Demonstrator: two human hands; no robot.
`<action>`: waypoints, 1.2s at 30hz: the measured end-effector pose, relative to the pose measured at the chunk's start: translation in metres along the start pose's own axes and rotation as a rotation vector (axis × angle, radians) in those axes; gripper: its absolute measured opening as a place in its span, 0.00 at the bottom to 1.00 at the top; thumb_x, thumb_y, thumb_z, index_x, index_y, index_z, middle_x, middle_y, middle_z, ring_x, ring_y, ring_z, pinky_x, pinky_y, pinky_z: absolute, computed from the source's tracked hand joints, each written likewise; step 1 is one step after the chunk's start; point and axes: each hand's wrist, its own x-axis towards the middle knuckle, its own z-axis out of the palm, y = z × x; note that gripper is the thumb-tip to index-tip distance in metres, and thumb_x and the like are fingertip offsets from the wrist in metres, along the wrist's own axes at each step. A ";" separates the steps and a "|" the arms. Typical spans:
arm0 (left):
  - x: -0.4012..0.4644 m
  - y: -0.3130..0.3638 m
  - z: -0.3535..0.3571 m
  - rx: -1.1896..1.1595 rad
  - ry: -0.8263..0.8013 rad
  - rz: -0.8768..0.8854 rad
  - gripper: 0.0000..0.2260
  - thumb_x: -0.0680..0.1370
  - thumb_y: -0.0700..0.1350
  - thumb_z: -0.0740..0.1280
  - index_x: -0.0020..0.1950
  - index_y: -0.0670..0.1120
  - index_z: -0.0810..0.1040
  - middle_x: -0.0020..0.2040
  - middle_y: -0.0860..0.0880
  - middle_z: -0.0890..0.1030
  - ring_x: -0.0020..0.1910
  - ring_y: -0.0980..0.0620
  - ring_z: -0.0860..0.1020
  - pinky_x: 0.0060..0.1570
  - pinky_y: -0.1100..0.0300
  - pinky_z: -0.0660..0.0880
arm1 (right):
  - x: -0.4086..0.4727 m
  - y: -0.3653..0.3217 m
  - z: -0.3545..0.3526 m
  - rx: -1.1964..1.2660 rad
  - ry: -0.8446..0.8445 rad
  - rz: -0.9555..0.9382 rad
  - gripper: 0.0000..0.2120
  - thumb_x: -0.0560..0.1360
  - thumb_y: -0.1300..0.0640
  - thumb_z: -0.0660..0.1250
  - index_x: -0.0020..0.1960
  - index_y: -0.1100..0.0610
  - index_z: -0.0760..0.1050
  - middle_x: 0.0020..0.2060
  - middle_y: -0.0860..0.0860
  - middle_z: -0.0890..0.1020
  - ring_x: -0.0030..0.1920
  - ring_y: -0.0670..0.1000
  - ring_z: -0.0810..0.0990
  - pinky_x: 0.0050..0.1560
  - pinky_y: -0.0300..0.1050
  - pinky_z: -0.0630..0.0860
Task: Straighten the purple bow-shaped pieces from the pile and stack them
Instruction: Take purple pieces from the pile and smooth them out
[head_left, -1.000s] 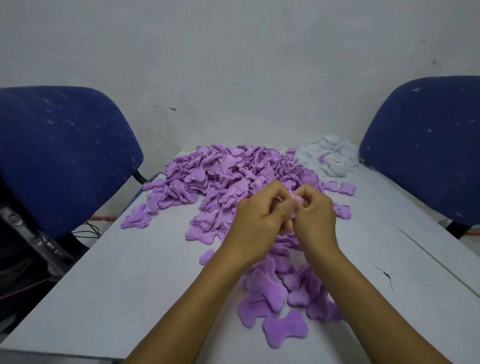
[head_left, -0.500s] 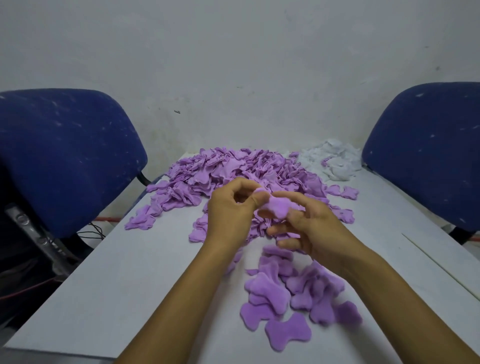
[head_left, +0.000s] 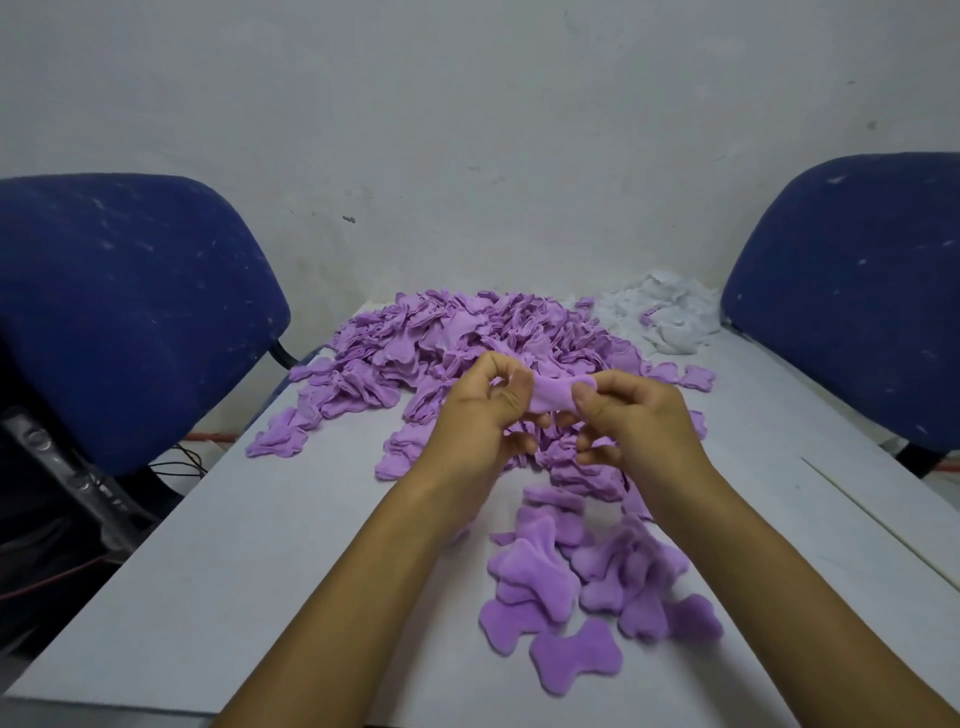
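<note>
Since 0.5 s ago the bow piece (head_left: 556, 396) is pulled flat btwn both grips — left hand (head_left: 483, 415) & right hand (head_left: 634, 421) each pinching an end — above the pile (head_left: 467, 338) at 12 o'clock; prob ready for the stack (head_left: 540, 577) on the bench (head_left: 260, 571) at 5 o'clock.

Two blue chairs (head_left: 130, 312) (head_left: 852, 296) flank the white desk (head_left: 249, 587). A white fluffy heap (head_left: 670, 317), possibly stuffing, lies at its far right corner.

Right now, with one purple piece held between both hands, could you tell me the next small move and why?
Probably lower the piece onto the near stack: the left hand and right hand already pinch it stretched flat above the table.
</note>
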 end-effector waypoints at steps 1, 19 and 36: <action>-0.001 0.000 0.001 -0.064 -0.041 -0.031 0.09 0.81 0.42 0.60 0.41 0.45 0.68 0.36 0.44 0.79 0.28 0.53 0.74 0.28 0.62 0.67 | 0.001 -0.001 -0.001 0.008 0.025 -0.009 0.05 0.78 0.62 0.67 0.44 0.59 0.80 0.30 0.53 0.81 0.25 0.48 0.73 0.26 0.39 0.75; 0.000 0.007 -0.006 0.170 -0.035 0.010 0.15 0.72 0.28 0.70 0.51 0.45 0.72 0.36 0.45 0.80 0.33 0.50 0.78 0.32 0.61 0.75 | -0.005 0.005 0.008 0.050 0.000 -0.087 0.05 0.78 0.61 0.68 0.44 0.59 0.79 0.29 0.50 0.80 0.28 0.47 0.76 0.32 0.42 0.79; 0.000 0.006 -0.020 0.243 -0.006 0.041 0.04 0.75 0.35 0.70 0.46 0.42 0.81 0.40 0.45 0.81 0.37 0.52 0.78 0.35 0.62 0.75 | -0.005 0.012 0.004 0.188 -0.330 0.191 0.09 0.75 0.58 0.70 0.53 0.60 0.82 0.36 0.50 0.77 0.37 0.49 0.76 0.43 0.45 0.80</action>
